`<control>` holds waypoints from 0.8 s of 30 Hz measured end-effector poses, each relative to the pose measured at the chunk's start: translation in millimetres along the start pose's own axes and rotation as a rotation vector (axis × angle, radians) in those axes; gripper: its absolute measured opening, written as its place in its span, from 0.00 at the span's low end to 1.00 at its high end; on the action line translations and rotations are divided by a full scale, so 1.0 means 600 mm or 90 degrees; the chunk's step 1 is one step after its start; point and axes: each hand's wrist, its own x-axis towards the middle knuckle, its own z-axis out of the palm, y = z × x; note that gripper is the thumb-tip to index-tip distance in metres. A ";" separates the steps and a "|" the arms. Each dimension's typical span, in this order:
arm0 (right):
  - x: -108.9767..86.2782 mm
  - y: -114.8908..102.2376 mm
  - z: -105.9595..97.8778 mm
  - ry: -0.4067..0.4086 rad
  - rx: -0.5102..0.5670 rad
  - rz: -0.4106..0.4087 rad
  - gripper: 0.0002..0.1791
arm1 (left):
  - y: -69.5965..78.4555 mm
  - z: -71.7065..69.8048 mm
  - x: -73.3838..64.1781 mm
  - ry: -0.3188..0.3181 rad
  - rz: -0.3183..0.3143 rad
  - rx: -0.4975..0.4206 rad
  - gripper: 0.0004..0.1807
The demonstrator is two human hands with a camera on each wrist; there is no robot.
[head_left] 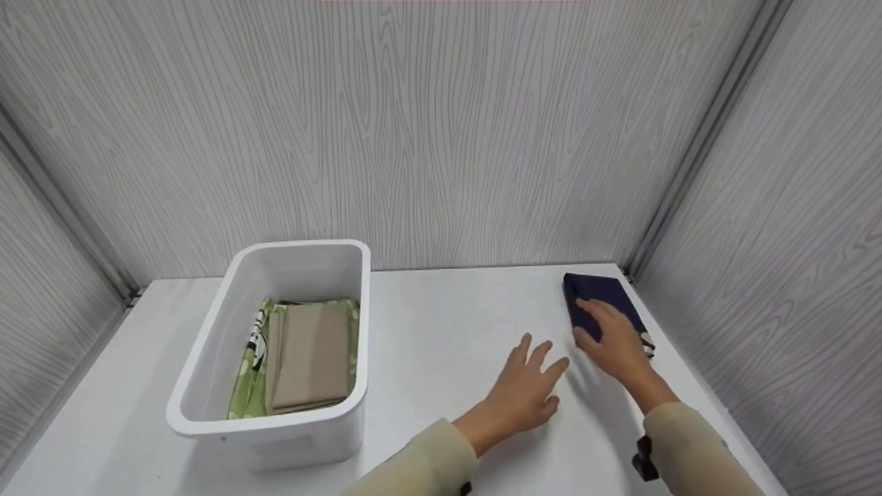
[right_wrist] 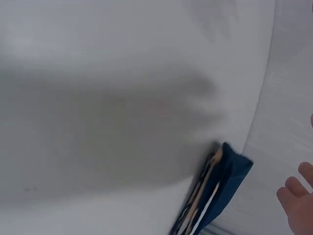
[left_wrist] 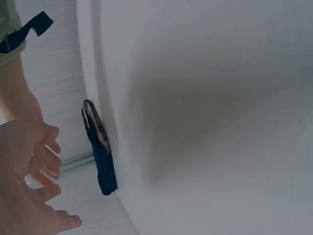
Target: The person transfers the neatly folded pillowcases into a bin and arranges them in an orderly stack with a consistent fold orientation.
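A folded dark blue cloth [head_left: 610, 293] lies at the right end of the white table, a pale patterned patch showing at its near corner. Above it hovers my right hand [head_left: 613, 344], fingers spread and loosely bent, gripping nothing. In the right wrist view the folded cloth [right_wrist: 220, 188] shows its layered edge, apart from the fingertips [right_wrist: 296, 187]. My left hand [head_left: 520, 393] is over the table left of the cloth, fingers spread, holding nothing. The left wrist view has the left hand [left_wrist: 29, 186] in front of the right one, the blue cloth [left_wrist: 102, 156] beyond them.
A white plastic bin [head_left: 303, 430] stands on the left of the table [head_left: 441, 331]. Inside it are a folded beige cloth [head_left: 313, 355] and green patterned cloth [head_left: 244, 393]. Wood-grain panels [head_left: 441, 138] enclose the table at the back and both sides.
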 end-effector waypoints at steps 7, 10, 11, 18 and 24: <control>-0.039 0.091 -0.021 -0.075 -0.034 0.048 0.32 | 0.052 0.074 0.056 -0.133 -0.050 0.083 0.38; -0.049 0.110 -0.024 -0.079 -0.022 0.061 0.32 | 0.063 0.095 0.078 -0.124 -0.060 0.121 0.42; -0.050 0.113 -0.024 -0.080 -0.015 0.065 0.32 | 0.064 0.101 0.084 -0.114 -0.067 0.130 0.42; -0.058 0.126 -0.026 -0.103 0.005 0.098 0.29 | 0.080 0.132 0.115 -0.109 -0.077 0.161 0.43; -0.052 0.129 -0.028 -0.123 0.018 0.103 0.28 | 0.083 0.133 0.123 -0.162 -0.076 0.175 0.40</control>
